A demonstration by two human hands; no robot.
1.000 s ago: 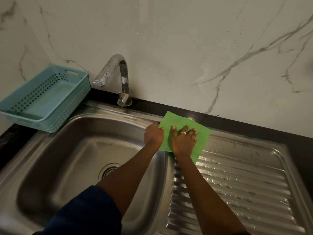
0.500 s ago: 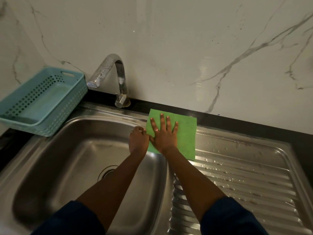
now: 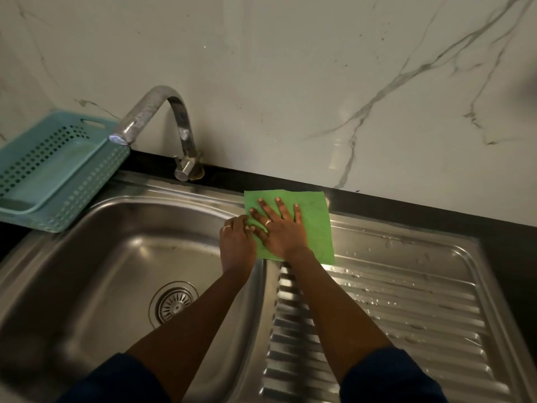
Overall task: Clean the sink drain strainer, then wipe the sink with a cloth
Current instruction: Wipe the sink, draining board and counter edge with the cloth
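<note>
A bright green cloth under the right hand; left of both hands, a perforated teal basket; beyond, grey-veined white marble wall.

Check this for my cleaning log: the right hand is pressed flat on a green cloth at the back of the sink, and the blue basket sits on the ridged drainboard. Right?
Not quite. The head view shows the blue basket on the counter left of the faucet, not on the ridged drainboard. The rest holds: the right hand is pressed flat on the green cloth at the back of the sink.
</note>
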